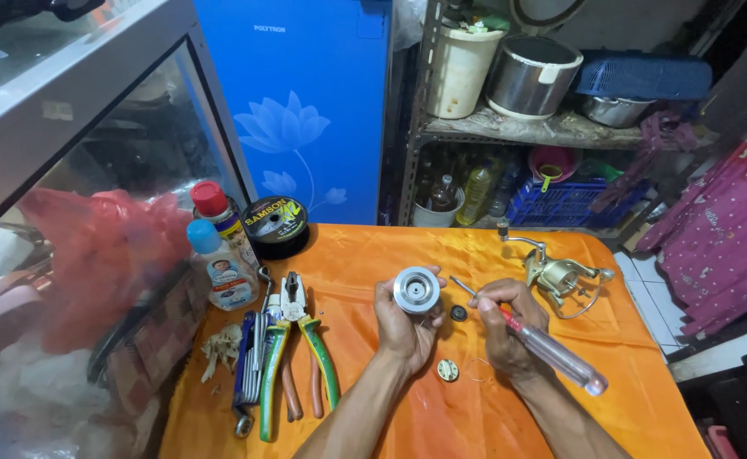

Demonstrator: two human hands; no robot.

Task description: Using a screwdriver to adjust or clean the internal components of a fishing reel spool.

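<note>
Head view looks down on a table draped in glossy orange cloth (407, 255), where a fishing reel lies in pieces. Its spool (416, 289), a smooth silver metal cylinder with a dark centre hole, is already off the reel body and sits gripped in the curled fingers of the left hand (403, 327), held just above the cloth. The right hand (505, 327) is closed around a screwdriver (531, 338) with a red collar and a clear plastic handle, its thin steel tip angled toward the spool. Between the hands 2 small loose parts rest on the cloth: a dark round washer (458, 313) and a pale brassy disc (447, 370). The gold-toned reel body (558, 276), with its crank and wire bail, lies apart near the table's right edge, so the reel judges as stripped down but not yet put back together. At left lie pliers with green-yellow grips (301, 340), a bundle of blue hex keys (248, 361), 2 small plastic bottles (220, 263) and a black spool of fishing line (276, 225).
</note>
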